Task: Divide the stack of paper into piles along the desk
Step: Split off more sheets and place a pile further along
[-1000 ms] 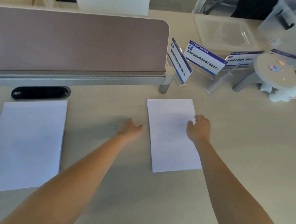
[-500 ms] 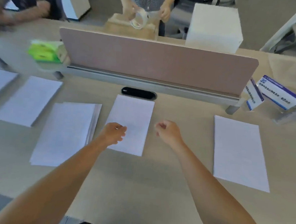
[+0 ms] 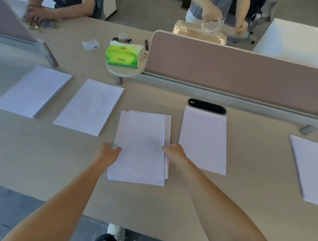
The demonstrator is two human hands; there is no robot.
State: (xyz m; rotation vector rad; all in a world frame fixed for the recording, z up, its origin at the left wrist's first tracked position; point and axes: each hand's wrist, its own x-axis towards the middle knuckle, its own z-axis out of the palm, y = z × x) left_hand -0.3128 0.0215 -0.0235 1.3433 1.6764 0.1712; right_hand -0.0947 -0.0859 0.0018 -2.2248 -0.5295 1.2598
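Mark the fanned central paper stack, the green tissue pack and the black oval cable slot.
fanned central white paper stack point(image 3: 139, 147): head view, middle of top sheet.
green plastic tissue pack point(image 3: 123, 55): head view, front face.
black oval cable slot point(image 3: 207, 106): head view, middle of opening.

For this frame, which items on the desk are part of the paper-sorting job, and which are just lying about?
Part of the job:
- middle stack, uneven, held at its sides by the left hand and right hand
- four other paper piles in the row along the desk

Lying about:
- green tissue pack
- pink divider
- black cable slot
- white box
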